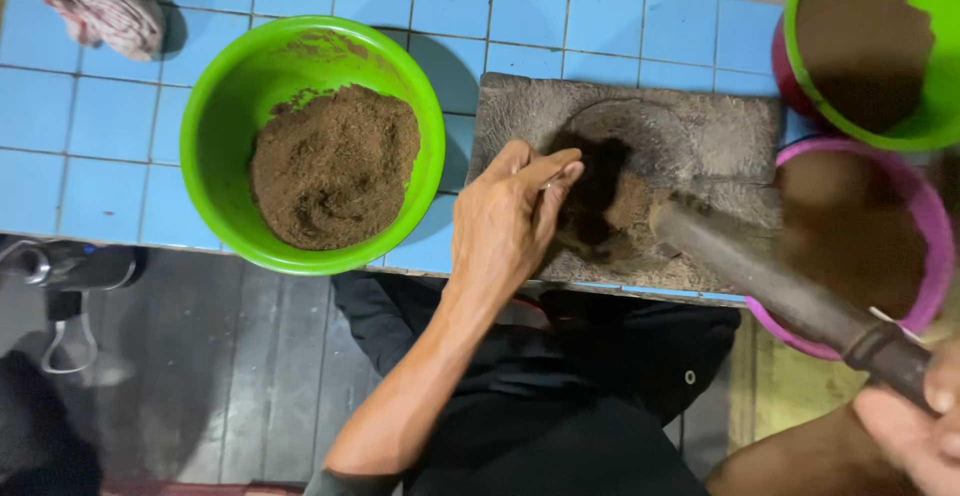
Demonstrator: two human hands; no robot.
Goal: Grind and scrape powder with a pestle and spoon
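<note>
- Left hand (505, 218) is resting at the near edge of the stone grinding slab (720, 136); fingers (555, 178) are lying straight and close together, tips reaching into the dark brown paste (600, 206); palm down, nothing gripped that shows.
- Right hand (920, 426) is sitting at the lower right corner, partly cut off by the frame; fingers are curling round the dark handle end of a long pestle (780, 281); grip looks closed.
- Pestle is lying tilted, its thick grey head meeting the paste in the slab's round hollow; the shaft is blurring.
- Slab is rough, grey, rectangular, with a shallow worn bowl in the middle; it is standing on a blue tiled counter (80, 146), glossy squares with pale grout.
- Large green plastic bowl (215, 106) is standing just left of the slab, holding a heap of coarse brown ground powder (335, 166).
- A second green bowl (935, 126), top right, is holding similar brown powder, nested in a dark pink one; a pink-rimmed plastic bowl (935, 226) is sitting below it, beside the slab.
- Crumpled pink-and-white cloth (100, 1) is lying at the counter's top left corner.
- No labels or packages are showing.
</note>
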